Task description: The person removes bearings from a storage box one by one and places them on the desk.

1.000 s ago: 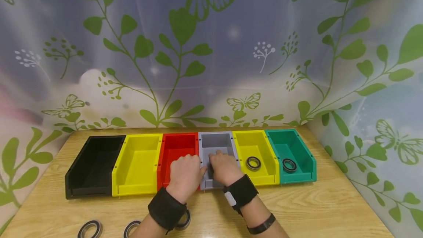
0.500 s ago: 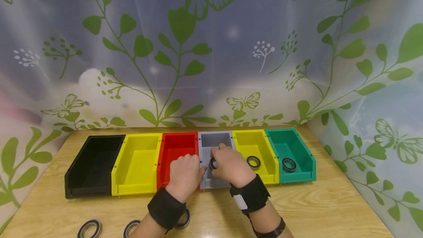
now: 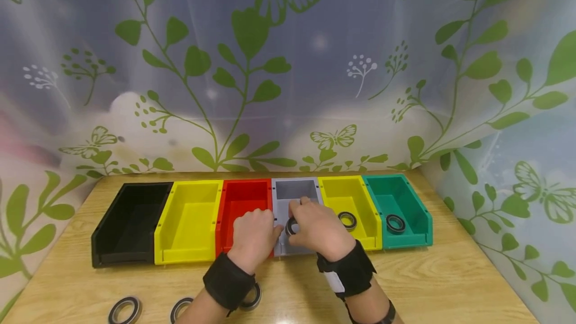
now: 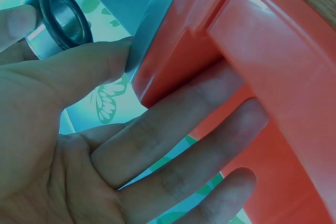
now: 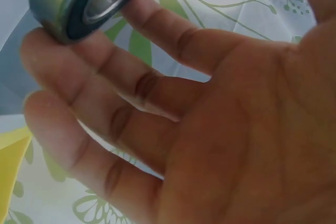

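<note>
My right hand (image 3: 321,226) reaches into the grey bin (image 3: 281,250) and pinches a bearing (image 3: 288,227) near the bin's front. In the left wrist view, this bearing (image 4: 46,3) stands tilted on edge, a fingertip against its side. The right wrist view shows the bearing (image 5: 47,9) at the fingertips, its upper part cut off. My left hand (image 3: 252,236) lies over the front of the red bin (image 3: 243,190). Its fingers (image 4: 173,174) extend fairly straight against red plastic in the left wrist view, and its thumb (image 4: 100,64) touches the grey bin's edge.
One bearing (image 3: 353,224) lies in the right yellow bin (image 3: 373,244), another (image 3: 395,232) in the green bin (image 3: 420,239). Left of the red bin stand a yellow bin (image 3: 191,224) and a black bin (image 3: 130,229). Several bearings (image 3: 113,310) lie on the wooden table (image 3: 432,284), partly behind my left forearm.
My right hand has shifted slightly right and turned, bringing the bearing it holds into clearer view. The left hand stays in place.
</note>
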`<state>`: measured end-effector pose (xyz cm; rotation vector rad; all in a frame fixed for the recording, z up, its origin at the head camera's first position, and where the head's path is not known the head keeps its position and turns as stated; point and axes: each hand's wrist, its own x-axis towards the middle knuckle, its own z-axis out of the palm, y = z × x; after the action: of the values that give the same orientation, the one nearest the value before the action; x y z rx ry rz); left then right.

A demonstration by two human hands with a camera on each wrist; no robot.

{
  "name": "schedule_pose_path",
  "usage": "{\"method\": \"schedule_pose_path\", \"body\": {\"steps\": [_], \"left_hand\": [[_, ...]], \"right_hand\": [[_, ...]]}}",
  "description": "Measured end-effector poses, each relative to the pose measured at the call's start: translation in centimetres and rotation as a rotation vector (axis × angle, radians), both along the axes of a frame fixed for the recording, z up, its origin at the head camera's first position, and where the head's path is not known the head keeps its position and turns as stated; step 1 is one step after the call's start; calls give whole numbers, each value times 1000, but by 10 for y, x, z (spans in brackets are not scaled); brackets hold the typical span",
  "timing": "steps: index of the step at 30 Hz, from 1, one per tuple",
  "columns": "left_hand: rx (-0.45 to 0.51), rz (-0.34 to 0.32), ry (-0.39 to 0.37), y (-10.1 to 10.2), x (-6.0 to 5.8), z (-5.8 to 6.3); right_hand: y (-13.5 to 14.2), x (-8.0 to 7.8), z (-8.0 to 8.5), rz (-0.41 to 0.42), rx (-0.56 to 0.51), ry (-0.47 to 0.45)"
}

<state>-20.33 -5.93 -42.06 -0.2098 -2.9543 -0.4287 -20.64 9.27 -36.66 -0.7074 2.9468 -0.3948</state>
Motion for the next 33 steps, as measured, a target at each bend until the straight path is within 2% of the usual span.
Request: {"method": "schedule_pose_path", "body": {"steps": [6,12,33], "left_hand": [[7,-4,17,1,1,0],[4,-10,6,1,2,1],[10,3,11,-1,-1,-1]], "right_hand": [[1,2,3,-1,10,14],[3,5,6,1,-6,-23],[3,32,29,35,-29,6]]}}
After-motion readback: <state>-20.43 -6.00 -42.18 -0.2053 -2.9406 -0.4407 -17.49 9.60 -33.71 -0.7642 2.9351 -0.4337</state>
